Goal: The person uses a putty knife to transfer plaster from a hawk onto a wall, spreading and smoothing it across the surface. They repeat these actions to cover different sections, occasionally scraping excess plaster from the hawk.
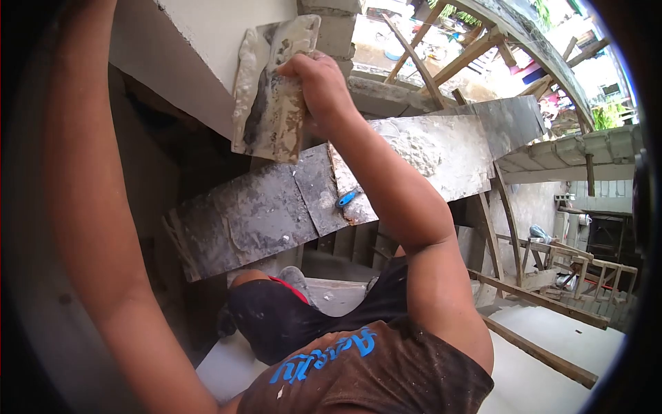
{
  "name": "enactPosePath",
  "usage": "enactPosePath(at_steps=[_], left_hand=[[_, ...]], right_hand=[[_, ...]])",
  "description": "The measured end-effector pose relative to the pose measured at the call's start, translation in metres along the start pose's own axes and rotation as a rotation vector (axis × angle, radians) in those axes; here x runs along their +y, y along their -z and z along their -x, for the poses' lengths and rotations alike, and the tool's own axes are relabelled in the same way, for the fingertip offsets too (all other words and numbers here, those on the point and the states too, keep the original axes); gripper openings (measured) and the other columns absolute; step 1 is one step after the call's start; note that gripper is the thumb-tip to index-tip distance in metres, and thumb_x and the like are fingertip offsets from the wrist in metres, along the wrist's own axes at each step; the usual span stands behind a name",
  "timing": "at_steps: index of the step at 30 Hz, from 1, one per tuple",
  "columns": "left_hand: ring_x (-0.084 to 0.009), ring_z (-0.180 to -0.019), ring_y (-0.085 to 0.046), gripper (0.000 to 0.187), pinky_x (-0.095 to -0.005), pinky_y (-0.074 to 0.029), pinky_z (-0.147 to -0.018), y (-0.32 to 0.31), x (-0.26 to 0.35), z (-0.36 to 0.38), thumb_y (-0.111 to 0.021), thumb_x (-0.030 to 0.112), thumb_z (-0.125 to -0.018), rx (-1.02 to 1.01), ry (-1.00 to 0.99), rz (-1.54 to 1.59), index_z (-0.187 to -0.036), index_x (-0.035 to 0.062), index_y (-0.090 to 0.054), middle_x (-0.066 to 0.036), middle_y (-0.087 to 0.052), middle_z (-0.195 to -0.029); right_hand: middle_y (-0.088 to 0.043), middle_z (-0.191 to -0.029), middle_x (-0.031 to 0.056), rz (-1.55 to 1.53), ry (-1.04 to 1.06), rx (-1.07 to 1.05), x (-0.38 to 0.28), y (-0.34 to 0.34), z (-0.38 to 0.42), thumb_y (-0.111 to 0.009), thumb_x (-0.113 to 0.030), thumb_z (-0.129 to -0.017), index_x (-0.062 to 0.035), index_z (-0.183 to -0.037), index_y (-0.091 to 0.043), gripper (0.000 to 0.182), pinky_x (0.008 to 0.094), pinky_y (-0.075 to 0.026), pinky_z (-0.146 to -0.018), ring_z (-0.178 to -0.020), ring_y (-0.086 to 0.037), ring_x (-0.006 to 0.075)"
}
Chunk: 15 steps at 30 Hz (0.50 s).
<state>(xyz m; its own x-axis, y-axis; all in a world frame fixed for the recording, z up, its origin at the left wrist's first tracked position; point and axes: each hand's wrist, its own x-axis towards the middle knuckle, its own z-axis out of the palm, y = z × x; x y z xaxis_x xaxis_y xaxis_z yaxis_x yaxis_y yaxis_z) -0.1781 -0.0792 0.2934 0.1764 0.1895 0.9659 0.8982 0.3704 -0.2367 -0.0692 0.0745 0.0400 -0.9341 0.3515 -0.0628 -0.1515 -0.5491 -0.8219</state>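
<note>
My right hand (318,86) is closed on the right side of a flat rectangular plaster float (279,103), its thumb lying over the face. Thick wet plaster coats the float's left edge, and dried crust covers much of the rest. The float is held up beside a pale wall beam (200,52), above the scaffold planks (255,214). My left arm (96,172) reaches up along the left side, with its hand beyond the top of the frame. Behind my right forearm, a heap of plaster (420,148) lies on a whitish board (469,141). A tool with a blue handle (346,199) rests at that board's near edge.
Bent wooden poles (417,62) and a curved timber frame stand at the upper right. A block wall (572,155) runs along the right. Lower down are long timbers (545,300) and a wooden railing (600,276). My bent knee (262,303) is below the planks.
</note>
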Motion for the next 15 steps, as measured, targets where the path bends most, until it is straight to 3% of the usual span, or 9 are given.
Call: enactPosePath(at_steps=[2,5,8,9,10,12,15], left_hand=[[-0.0311,-0.115,-0.044,0.080,-0.0478,-0.036,-0.104,0.000,-0.001,-0.003,-0.057,0.056,-0.096,-0.011,-0.010,0.000,-0.129,-0.0108,-0.030,-0.021,-0.037,-0.119],[-0.0309,-0.115,-0.044,0.079,-0.0476,-0.036,-0.103,-0.001,-0.002,-0.005,-0.057,0.056,-0.096,-0.026,-0.018,-0.001,-0.129,-0.0107,-0.030,-0.021,-0.037,-0.118],[-0.0307,-0.114,-0.044,0.079,-0.0475,-0.036,-0.103,-0.004,-0.003,-0.007,-0.057,0.056,-0.096,-0.019,-0.024,0.003,-0.128,-0.0107,-0.030,-0.021,-0.037,-0.118],[-0.0306,-0.114,-0.044,0.079,-0.0474,-0.036,-0.103,-0.005,-0.003,-0.008,-0.057,0.056,-0.096,-0.019,-0.027,0.003,-0.128,-0.0107,-0.030,-0.020,-0.037,-0.118],[-0.0305,-0.114,-0.044,0.079,-0.0474,-0.036,-0.103,-0.005,-0.003,-0.009,-0.057,0.056,-0.096,-0.020,-0.028,0.004,-0.128,-0.0107,-0.030,-0.020,-0.037,-0.118],[-0.0304,-0.114,-0.044,0.079,-0.0473,-0.036,-0.103,-0.005,-0.004,-0.009,-0.056,0.057,-0.096,-0.029,-0.026,0.002,-0.128,-0.0106,-0.030,-0.020,-0.037,-0.117],[-0.0301,-0.113,-0.044,0.079,-0.0471,-0.036,-0.103,-0.010,-0.008,-0.012,-0.056,0.057,-0.096,-0.024,-0.022,0.002,-0.128,-0.0106,-0.030,-0.020,-0.037,-0.117]], right_hand=[[-0.067,-0.088,0.0123,-0.058,0.119,-0.110,-0.016,0.008,0.007,-0.060,-0.004,-0.083,0.0042,-0.094,-0.060,0.014,0.0323,-0.060,-0.070,-0.074,-0.070,0.0194],[-0.071,-0.099,0.0114,0.250,0.391,-0.065,-0.009,0.039,-0.009,-0.065,-0.006,-0.085,0.0053,-0.106,-0.065,0.024,0.0298,-0.057,-0.073,-0.081,-0.069,0.0166],[-0.070,-0.087,0.0037,0.356,0.543,-0.009,0.042,0.052,-0.028,-0.062,-0.007,-0.085,-0.0001,-0.105,-0.067,0.022,0.0275,-0.050,-0.071,-0.077,-0.059,0.0095],[-0.069,-0.084,0.0064,0.373,0.610,-0.016,0.055,0.048,-0.028,-0.061,-0.007,-0.084,-0.0028,-0.109,-0.067,0.026,0.0281,-0.050,-0.072,-0.074,-0.059,0.0128],[-0.069,-0.088,0.0126,0.530,0.613,-0.012,0.065,0.050,-0.027,-0.060,-0.005,-0.081,-0.0038,-0.112,-0.067,0.031,0.0307,-0.051,-0.075,-0.076,-0.064,0.0222],[-0.069,-0.100,0.0170,0.608,0.613,-0.008,0.075,0.032,-0.018,-0.060,-0.004,-0.078,-0.0065,-0.114,-0.066,0.037,0.0356,-0.054,-0.081,-0.088,-0.067,0.0317],[-0.065,-0.120,0.0170,0.674,0.800,0.035,0.092,0.003,0.018,-0.063,-0.003,-0.073,-0.0089,-0.122,-0.064,0.049,0.0416,-0.053,-0.091,-0.107,-0.064,0.0359]])
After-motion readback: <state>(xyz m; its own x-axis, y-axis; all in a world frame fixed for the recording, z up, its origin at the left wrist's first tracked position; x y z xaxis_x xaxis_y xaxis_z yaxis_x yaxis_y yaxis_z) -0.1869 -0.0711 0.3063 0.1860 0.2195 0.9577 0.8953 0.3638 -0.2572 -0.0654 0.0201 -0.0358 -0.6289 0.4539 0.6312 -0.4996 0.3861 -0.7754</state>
